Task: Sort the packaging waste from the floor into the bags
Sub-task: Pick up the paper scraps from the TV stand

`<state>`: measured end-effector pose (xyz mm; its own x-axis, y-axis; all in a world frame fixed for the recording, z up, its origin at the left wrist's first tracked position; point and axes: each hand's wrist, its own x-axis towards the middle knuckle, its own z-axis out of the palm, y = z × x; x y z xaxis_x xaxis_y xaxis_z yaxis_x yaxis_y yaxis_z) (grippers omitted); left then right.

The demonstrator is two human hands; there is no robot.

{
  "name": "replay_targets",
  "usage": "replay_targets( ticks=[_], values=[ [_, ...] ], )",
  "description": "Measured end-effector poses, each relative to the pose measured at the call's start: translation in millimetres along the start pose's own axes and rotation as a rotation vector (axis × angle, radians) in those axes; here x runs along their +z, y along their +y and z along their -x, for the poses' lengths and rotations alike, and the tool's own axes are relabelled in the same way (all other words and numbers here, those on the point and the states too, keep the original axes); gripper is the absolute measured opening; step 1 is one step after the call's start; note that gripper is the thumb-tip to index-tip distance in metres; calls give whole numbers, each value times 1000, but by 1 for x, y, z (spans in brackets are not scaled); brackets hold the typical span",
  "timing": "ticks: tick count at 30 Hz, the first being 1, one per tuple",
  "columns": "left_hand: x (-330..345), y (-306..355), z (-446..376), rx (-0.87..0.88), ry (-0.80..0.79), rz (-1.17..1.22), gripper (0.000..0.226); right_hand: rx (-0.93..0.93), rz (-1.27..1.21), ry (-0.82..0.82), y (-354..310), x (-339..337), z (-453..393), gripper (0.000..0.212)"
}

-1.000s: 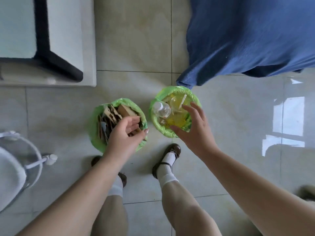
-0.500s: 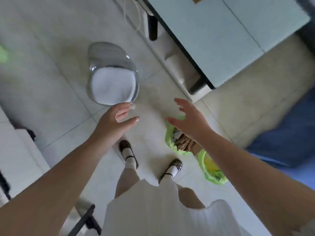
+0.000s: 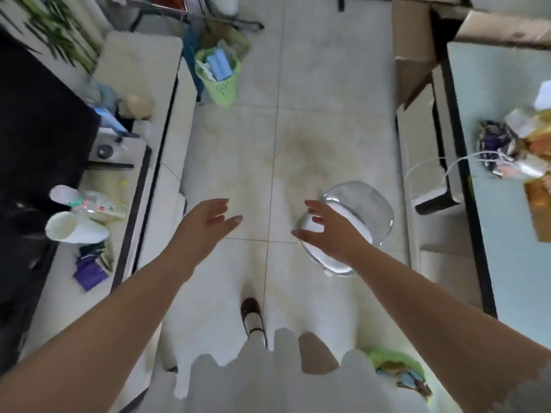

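Observation:
My left hand (image 3: 205,225) hangs open over the tiled floor (image 3: 244,162), fingers spread, nothing in it. Level with it on the right, my right hand (image 3: 331,234) is also open and empty, in front of a clear chair. One green bag (image 3: 396,371) holding cardboard and paper scraps shows at the bottom right, behind my right forearm and partly hidden by my white skirt. The second bag is out of view. No loose packaging is visible on the floor between my hands.
A clear plastic chair (image 3: 360,210) with a white seat stands right of centre. A green basket (image 3: 220,76) of blue items sits far ahead. A low white bench (image 3: 143,144) with cups and bottles runs along the left; a black-framed table (image 3: 501,162) with bags stands right. Cardboard boxes (image 3: 414,43) lean at the upper right.
The view has swung away from the two green bags to the open floor. Both hands have lifted off the bags and stay open and empty; only one bag remains in view, bottom right.

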<state>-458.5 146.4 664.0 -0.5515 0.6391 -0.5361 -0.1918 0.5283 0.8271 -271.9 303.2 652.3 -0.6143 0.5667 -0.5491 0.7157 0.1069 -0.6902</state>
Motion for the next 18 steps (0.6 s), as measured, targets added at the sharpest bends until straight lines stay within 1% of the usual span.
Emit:
replay_targets(
  ticks=[3,6,9,12,15,18],
  values=[
    [-38,14,-28,-36,80,87,47,-40,52,-50,-49,-1,-45,72],
    [-66,31,-64,-55,153,152,43,-74,98,-103,-91,-7,-99,72],
    [-90,54,-116,-70,220,197,42,-142,191,-144,-132,-20,-170,70],
    [-115,79,-178,-94,323,256,41,-202,242,-188,-177,-33,-254,67],
    [-140,98,-228,-156,459,356,41,-236,308,-278,-229,-41,-332,65],
    [-159,112,-268,-218,519,429,43,-283,403,-343,-278,-46,-393,64]
  ],
)
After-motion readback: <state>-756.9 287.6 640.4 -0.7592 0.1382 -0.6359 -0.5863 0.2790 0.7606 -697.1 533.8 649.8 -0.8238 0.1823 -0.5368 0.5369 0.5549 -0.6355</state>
